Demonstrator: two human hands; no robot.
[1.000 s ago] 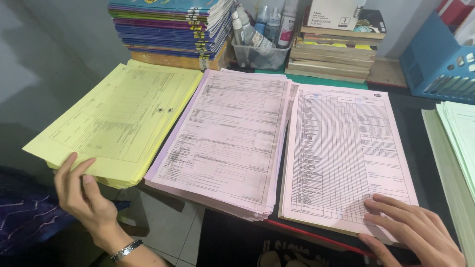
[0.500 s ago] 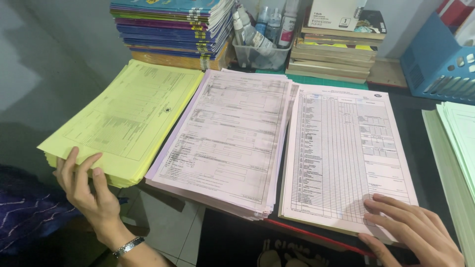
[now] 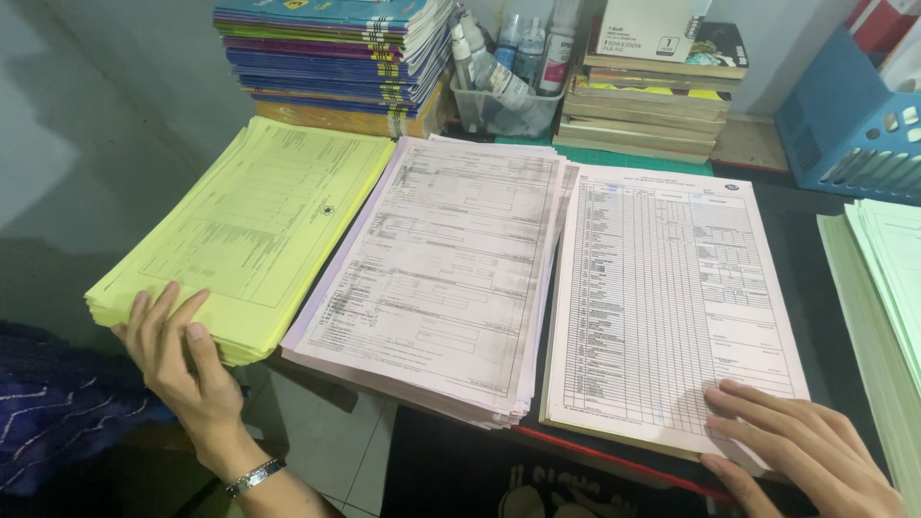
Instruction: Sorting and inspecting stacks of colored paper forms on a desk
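At lower left our left hand (image 3: pixel 182 360) presses open fingers against the near edge of the yellow form stack (image 3: pixel 251 225). At lower right our right hand (image 3: pixel 806 451) rests flat, fingers spread, on the pink table-printed stack (image 3: pixel 662 288).

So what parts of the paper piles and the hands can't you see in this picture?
- Right hand: wrist cut off by the head view's bottom edge.
- Green stack: runs off the right edge.
- Yellow stack: near corner covered by the left hand.
- Pink forms: print too small to read.
- Lower sheets: hidden under top sheets.
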